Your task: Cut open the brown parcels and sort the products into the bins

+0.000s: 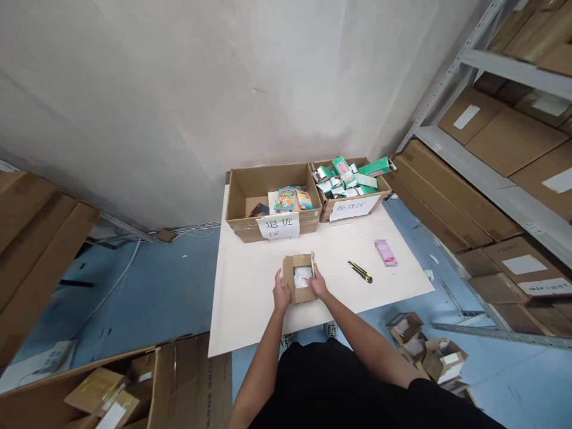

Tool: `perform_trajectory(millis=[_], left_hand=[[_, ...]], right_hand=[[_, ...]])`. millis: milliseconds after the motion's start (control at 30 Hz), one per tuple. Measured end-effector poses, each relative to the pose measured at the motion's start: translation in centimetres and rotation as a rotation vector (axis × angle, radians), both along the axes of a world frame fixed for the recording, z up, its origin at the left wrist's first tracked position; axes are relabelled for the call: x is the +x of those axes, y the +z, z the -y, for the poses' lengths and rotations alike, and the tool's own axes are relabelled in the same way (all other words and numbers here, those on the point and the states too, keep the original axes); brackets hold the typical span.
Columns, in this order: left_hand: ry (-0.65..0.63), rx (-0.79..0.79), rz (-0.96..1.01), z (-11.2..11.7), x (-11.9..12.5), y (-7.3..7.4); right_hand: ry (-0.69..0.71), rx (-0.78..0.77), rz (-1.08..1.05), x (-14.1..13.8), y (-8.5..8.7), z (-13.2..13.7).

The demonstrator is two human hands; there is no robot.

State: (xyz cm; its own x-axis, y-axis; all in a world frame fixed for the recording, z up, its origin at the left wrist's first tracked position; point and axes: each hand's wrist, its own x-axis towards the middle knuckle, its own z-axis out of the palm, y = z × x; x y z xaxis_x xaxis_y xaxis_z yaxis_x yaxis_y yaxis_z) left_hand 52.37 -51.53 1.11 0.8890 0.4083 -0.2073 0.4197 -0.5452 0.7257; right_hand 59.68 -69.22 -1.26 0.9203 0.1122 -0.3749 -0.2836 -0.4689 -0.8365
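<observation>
A small cardboard box (305, 295) stands on the white table near its front edge, its top flaps folded outward. Inside it lies something white, seemingly wrapped in thin plastic (302, 275); its kind cannot be made out. My left hand (281, 292) grips the box's left side by the flap. On the opposite side my right hand (318, 283) is closed round the right flap, with a fingertip at the opening. To the right rests a yellow-and-black utility knife (360, 272). Beyond it is a pink, blurred-out item (385, 252).
At the table's back stand two labelled cartons: one with books (243, 229), one heaped with green-and-white boxes (333, 213). A carton of parcels (154, 381) is at lower left. Shelving (491, 185) with boxes lines the right. Opened small boxes (447, 363) lie on the floor.
</observation>
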Motion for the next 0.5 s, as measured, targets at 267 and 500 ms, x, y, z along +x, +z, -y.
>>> perform_trajectory(millis=[267,500], left_hand=[[-0.614,0.166,0.182,-1.8,0.2,-1.3],[-0.749,0.023,0.181,0.0,-1.5,-2.0]], right_hand=[[-0.033,-0.096,0.329,-0.2,0.6,2.7],[0.303,-0.675,0.541,1.6,3.0,4.4]])
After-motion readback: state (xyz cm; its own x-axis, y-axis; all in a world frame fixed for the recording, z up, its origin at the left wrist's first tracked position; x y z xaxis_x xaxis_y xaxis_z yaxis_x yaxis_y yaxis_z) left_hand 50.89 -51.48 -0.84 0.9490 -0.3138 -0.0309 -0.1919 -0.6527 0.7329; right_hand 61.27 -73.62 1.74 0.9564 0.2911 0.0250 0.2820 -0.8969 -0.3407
